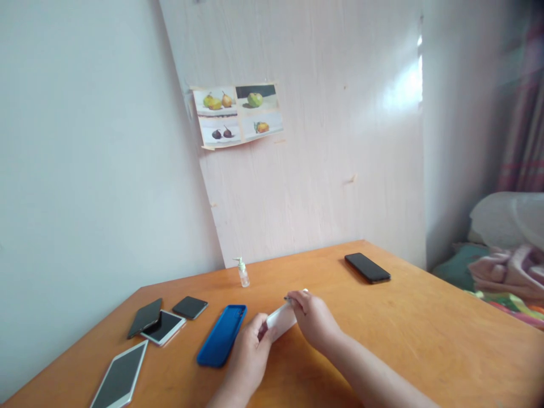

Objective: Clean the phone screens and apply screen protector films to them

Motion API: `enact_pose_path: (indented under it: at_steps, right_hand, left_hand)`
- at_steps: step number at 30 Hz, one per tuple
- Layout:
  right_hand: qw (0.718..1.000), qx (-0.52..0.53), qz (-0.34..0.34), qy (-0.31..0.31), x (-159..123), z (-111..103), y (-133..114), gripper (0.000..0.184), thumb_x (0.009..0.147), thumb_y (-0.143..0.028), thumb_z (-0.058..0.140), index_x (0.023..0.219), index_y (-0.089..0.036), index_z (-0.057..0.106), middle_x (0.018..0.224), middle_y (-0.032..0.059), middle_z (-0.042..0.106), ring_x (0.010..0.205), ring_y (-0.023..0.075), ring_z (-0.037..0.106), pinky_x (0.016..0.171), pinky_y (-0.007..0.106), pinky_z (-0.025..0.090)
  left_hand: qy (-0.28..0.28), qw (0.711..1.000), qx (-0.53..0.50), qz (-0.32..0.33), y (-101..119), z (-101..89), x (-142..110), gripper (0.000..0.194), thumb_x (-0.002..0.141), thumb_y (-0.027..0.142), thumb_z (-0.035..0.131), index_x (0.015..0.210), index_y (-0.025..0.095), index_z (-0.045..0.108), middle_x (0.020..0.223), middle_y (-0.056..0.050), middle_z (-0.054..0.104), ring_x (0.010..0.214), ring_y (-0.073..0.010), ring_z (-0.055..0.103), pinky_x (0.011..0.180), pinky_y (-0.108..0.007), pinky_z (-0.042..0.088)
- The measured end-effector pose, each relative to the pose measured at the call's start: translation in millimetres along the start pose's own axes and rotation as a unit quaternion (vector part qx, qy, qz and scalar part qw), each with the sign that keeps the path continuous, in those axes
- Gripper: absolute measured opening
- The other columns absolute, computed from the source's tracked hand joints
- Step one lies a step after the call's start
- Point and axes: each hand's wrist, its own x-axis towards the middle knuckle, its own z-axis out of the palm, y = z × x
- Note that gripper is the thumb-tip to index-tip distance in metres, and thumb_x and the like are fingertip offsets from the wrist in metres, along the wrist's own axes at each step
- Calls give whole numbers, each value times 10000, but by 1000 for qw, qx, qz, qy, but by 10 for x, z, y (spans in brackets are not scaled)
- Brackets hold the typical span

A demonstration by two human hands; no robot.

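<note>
Both my hands are on a white phone (280, 320) lying on the wooden table (425, 334). My left hand (249, 354) is closed on its near end. My right hand (312, 317) is closed over its far end, and a thin dark tip sticks out of its fingers. A blue phone case (222, 334) lies just left of my left hand.
At the left are several phones: two dark ones (145, 317) (190, 306), a white-framed one (164, 327) and a larger white tablet-like one (121, 375). A small clear pump bottle (243, 273) stands at the back. A black phone (367, 267) lies far right. Bedding (505, 255) is beyond the table.
</note>
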Motion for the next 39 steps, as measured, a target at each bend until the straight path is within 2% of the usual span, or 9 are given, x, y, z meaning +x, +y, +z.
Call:
enact_pose_path:
  at_steps: [4,6,8,13,15,20,22,31,39]
  right_hand:
    - [990,68,-102,-76,-165,172,-263,295,934,-201,402,1038,-211,678,951,62,704,868,167,637,774,238,454]
    - [987,75,-114,-90,-175,198,-277,298,934,-199,403,1043,-215,679,964,62,700,867,168,635,769,238,454]
    - [992,54,-87,-75,-122,164,-192,312,917,-174,417,1059,-221,691,993,64,700,900,176,633,791,245,449]
    - [998,-36,46,22,43,-17,78,321,910,-189,445,1095,-212,707,977,94,669,890,194,624,798,261,433]
    - [997,-44,51,32,25,-30,51,303,913,-198,452,1071,-216,710,945,89,644,856,184,617,772,254,429]
    - [995,37,-84,-38,-165,131,-249,240,931,-218,457,902,-219,695,850,42,624,801,148,590,733,225,419]
    - [992,60,-102,-52,-182,178,-281,232,928,-221,467,886,-220,695,849,36,639,801,144,592,736,222,422]
    - [994,21,92,51,90,22,175,217,884,-243,481,1004,-230,661,910,26,713,852,169,635,722,237,420]
    - [998,29,33,-35,-108,239,-34,144,826,-156,487,920,-219,577,819,7,662,749,147,590,640,219,369]
  left_hand:
    - [-13,999,-48,-1,79,-19,-6,264,913,445,486,869,207,590,805,-27,657,757,-191,595,675,-249,431]
    - [-14,998,-57,-2,96,-28,-3,267,914,444,481,894,207,600,849,-43,675,789,-201,610,707,-260,447]
    - [-12,999,-41,-8,84,-31,2,263,902,447,497,877,208,602,823,-36,670,775,-197,605,699,-255,443]
    - [-8,1000,-7,-11,-10,-16,11,202,896,397,503,864,214,582,760,-4,635,743,-178,589,672,-241,418]
    - [-7,1000,-4,-5,-15,-14,11,199,905,384,487,863,214,581,754,-3,628,736,-175,583,665,-240,413]
    - [-21,998,-52,0,84,-40,0,227,906,406,500,873,202,593,817,-35,664,757,-186,596,673,-251,436]
    - [-22,997,-71,3,108,-43,-5,223,908,403,500,884,202,594,843,-43,669,767,-189,599,682,-256,444]
    - [4,1000,-16,-15,1,-1,-1,215,893,409,502,838,211,568,716,9,616,698,-166,581,633,-239,394]
    - [-3,998,-57,-24,-20,-2,10,231,893,417,505,853,200,575,731,4,635,701,-167,579,630,-244,410]
